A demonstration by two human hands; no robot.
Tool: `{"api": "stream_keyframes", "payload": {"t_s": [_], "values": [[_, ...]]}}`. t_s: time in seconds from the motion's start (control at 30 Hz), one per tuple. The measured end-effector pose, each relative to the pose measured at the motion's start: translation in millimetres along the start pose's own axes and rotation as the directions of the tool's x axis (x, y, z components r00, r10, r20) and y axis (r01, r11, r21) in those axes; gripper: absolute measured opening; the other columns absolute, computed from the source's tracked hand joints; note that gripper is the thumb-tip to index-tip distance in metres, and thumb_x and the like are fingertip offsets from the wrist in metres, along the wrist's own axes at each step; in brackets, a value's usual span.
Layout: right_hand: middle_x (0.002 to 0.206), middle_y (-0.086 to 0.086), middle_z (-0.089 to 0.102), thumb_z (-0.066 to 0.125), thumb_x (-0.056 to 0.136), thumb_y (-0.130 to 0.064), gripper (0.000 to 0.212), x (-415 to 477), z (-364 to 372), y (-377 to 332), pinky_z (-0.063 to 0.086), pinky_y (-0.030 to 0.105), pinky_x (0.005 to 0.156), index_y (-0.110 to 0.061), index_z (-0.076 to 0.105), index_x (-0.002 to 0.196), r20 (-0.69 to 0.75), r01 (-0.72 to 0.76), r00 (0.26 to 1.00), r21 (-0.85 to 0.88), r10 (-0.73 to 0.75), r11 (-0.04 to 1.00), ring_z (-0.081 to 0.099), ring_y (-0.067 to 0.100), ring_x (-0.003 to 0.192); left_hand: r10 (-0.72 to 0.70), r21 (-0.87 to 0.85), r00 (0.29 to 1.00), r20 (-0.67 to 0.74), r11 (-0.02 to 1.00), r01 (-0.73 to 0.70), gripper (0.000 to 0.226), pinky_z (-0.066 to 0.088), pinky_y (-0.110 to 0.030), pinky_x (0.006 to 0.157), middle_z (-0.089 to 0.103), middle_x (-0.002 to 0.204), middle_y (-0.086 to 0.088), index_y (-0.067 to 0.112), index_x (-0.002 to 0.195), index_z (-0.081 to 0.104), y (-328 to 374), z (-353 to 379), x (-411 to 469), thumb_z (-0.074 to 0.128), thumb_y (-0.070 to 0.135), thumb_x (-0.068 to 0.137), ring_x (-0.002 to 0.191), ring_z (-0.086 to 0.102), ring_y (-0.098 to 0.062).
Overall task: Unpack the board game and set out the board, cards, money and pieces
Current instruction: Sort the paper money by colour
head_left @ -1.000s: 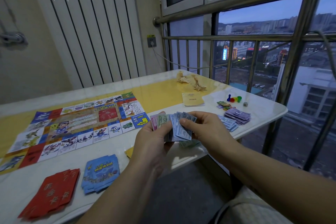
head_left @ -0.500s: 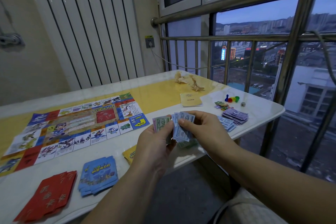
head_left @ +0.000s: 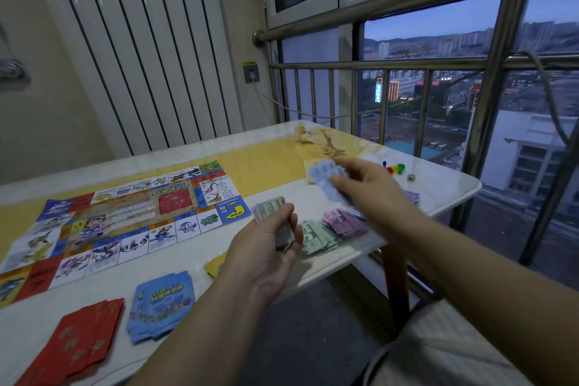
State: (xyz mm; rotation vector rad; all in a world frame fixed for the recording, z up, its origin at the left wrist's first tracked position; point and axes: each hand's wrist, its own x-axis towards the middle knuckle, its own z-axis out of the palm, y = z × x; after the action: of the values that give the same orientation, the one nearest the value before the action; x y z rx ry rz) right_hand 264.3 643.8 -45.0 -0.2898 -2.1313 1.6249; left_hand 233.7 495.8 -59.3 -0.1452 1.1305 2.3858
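Note:
The colourful game board [head_left: 125, 222] lies flat on the left of the table. A red card stack [head_left: 75, 345] and a blue card stack [head_left: 161, 304] sit near the front edge. My left hand [head_left: 266, 244] is shut on a stack of play money whose top note is green [head_left: 266, 207]. My right hand [head_left: 369, 191] holds a few blue notes [head_left: 326, 178] above the table's right part. Green notes [head_left: 316, 236] and purple notes [head_left: 344, 222] lie in piles between my hands. Coloured pawns [head_left: 394, 168] and a die [head_left: 411, 178] stand at the far right.
The white and yellow table [head_left: 266, 163] ends close to a metal railing [head_left: 407, 64] and window on the right. A crumpled wrapper [head_left: 316, 139] lies at the back. A yellow booklet [head_left: 308, 171] shows behind my right hand, and a yellow card [head_left: 216, 265] peeks out under my left wrist.
My right hand pulled the blue notes off the stack and moved right and away with them. My left hand stayed near the front edge with the rest of the money.

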Motion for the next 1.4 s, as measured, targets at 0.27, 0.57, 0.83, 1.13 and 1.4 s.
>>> {"api": "stream_keyframes", "payload": {"t_s": [0.27,0.57,0.83,1.13,1.4], "values": [[0.105,0.004,0.065,0.051,0.096,-0.02,0.032,39,-42,37,0.042,0.024,0.068,-0.012,0.058,0.126,-0.015,0.001,1.0,-0.675,-0.015,0.738,0.053,0.013,0.084,-0.137,-0.101,0.991,0.008,0.985,0.137,0.016,0.052,-0.027,0.062,0.062,0.085,-0.015,-0.003,0.082,0.051,4,3,1,0.041,-0.001,0.093,0.075,0.053,-0.02],[0.128,0.0,0.055,0.053,0.091,-0.046,0.039,34,-34,62,0.037,0.039,0.093,-0.031,0.056,0.127,-0.084,-0.05,0.993,-0.929,-0.078,0.368,0.046,0.022,0.116,-0.113,-0.044,0.993,0.042,0.992,0.115,0.025,0.05,-0.037,0.067,0.062,0.094,-0.021,-0.01,0.104,0.049,3,0,3,0.028,-0.01,0.091,0.087,0.06,-0.027],[0.086,-0.011,0.063,0.061,0.084,-0.048,0.027,7,-12,30,0.048,0.022,0.066,-0.024,0.065,0.095,0.004,0.179,0.981,-0.421,-0.195,0.889,0.057,0.002,0.074,-0.026,0.152,0.993,0.118,0.988,0.007,0.024,0.058,-0.024,0.058,0.07,0.088,-0.014,-0.003,0.1,0.06,-9,-2,5,0.039,-0.013,0.092,0.083,0.067,-0.02],[0.063,-0.007,0.064,0.069,0.084,-0.025,0.014,-10,10,17,0.045,0.021,0.061,-0.017,0.065,0.074,0.161,0.073,0.986,-0.154,-0.048,0.985,0.055,-0.002,0.057,0.053,0.218,0.985,0.166,0.972,-0.089,0.023,0.057,-0.026,0.062,0.071,0.069,-0.01,-0.001,0.088,0.062,-9,-2,-2,0.04,-0.005,0.095,0.058,0.069,-0.014],[0.073,0.001,0.065,0.06,0.09,-0.024,0.014,4,-3,5,0.042,0.018,0.055,-0.014,0.067,0.082,0.172,-0.008,0.983,-0.312,0.065,0.95,0.052,0.007,0.056,0.188,0.168,0.982,0.014,0.968,-0.188,0.019,0.057,-0.02,0.056,0.069,0.085,-0.007,0.005,0.089,0.059,4,-14,10,0.043,-0.001,0.097,0.076,0.067,-0.013]]}}
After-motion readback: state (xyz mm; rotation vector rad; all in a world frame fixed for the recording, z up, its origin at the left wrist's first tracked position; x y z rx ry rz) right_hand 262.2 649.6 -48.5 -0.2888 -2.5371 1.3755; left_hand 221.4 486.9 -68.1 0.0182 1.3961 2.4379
